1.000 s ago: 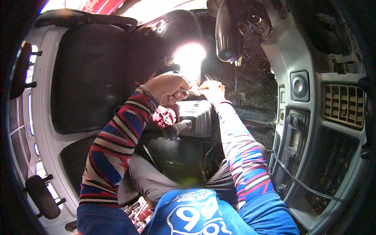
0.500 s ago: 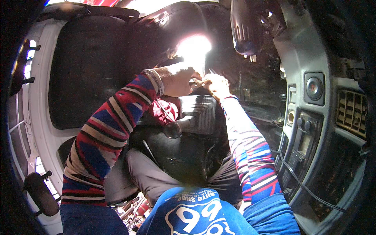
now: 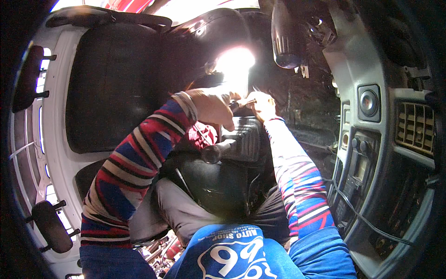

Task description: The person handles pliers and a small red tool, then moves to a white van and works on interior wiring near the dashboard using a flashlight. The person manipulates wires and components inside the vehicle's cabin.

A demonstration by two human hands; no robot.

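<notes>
My hands meet in front of me, just beyond a ribbed grey rubber boot (image 3: 244, 135). My left hand (image 3: 209, 104) reaches in from the left, its fingertips closed at a small dark piece beside the other hand; one finger points down toward the boot. My right hand (image 3: 263, 106) is closed, with a thin, short, light-coloured piece showing at its fingertips. Glare and the fingers hide what these pieces are. Near my left wrist lie a crumpled dark red cloth (image 3: 203, 135) and a lever with a dark round knob (image 3: 211, 154).
A black seat (image 3: 111, 88) fills the left side, beside a white door frame. At right is a grey dashboard (image 3: 378, 153) with a round button, an air vent (image 3: 415, 129) and a loose cable (image 3: 357, 216). A dark steering column cover (image 3: 286, 39) hangs at the far right.
A finger of my left hand has stretched downward toward the boot. Both hands stay close together, and the whole view has shifted slightly.
</notes>
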